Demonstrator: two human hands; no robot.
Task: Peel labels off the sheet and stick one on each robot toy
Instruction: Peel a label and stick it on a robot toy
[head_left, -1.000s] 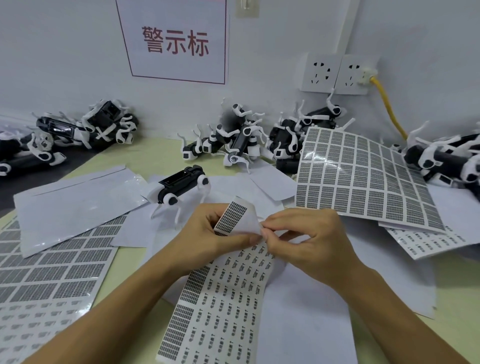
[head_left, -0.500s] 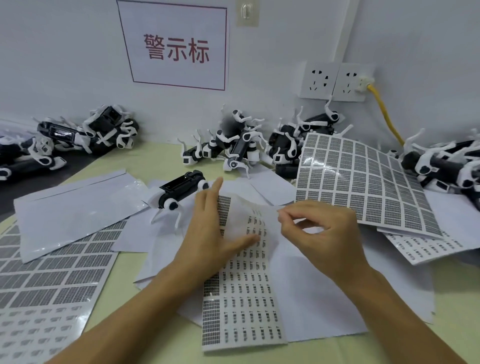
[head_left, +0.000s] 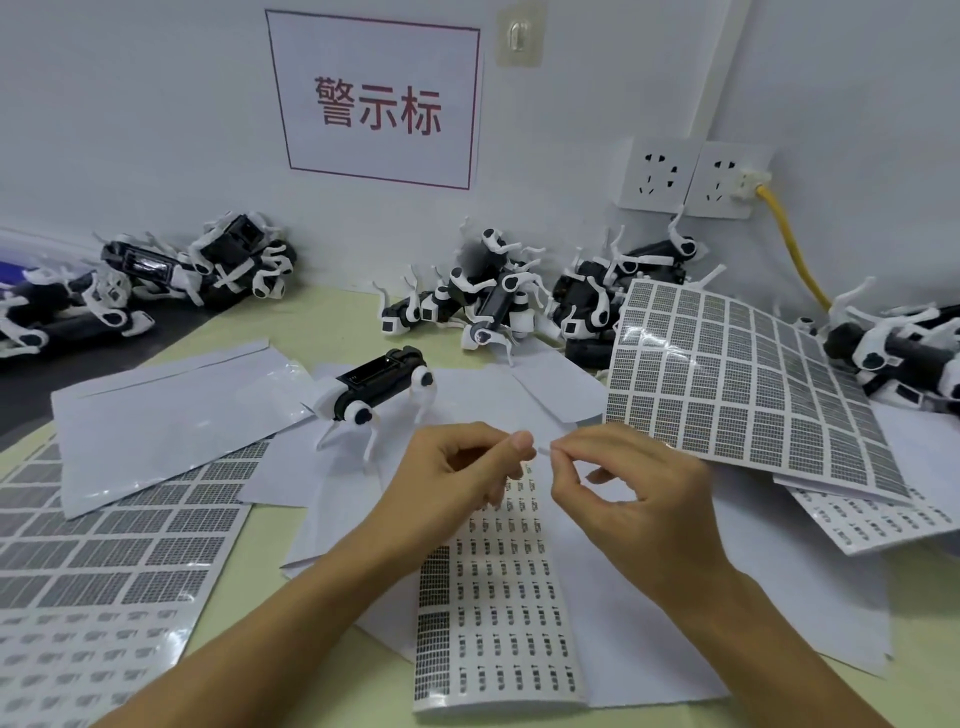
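- The table (head_left: 332, 317) is pale yellow and stands against a white wall with a red-lettered sign (head_left: 376, 101) and two sockets (head_left: 691, 176).
- A black-and-white robot toy (head_left: 382, 387) stands on white papers, just behind the hands.
- The label sheet (head_left: 498, 597) lies flat under the hands.
- The left hand (head_left: 457, 473) and the right hand (head_left: 639, 493) both pinch one small label (head_left: 543, 450) with thumb and forefinger.

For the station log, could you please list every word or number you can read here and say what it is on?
"警示标": red characters on the wall sign.
Strip sheet under the hands: rows of small printed labels, too small to read.
Grid sheets at left and right: print too fine to read.
Robot toys: no legible text.
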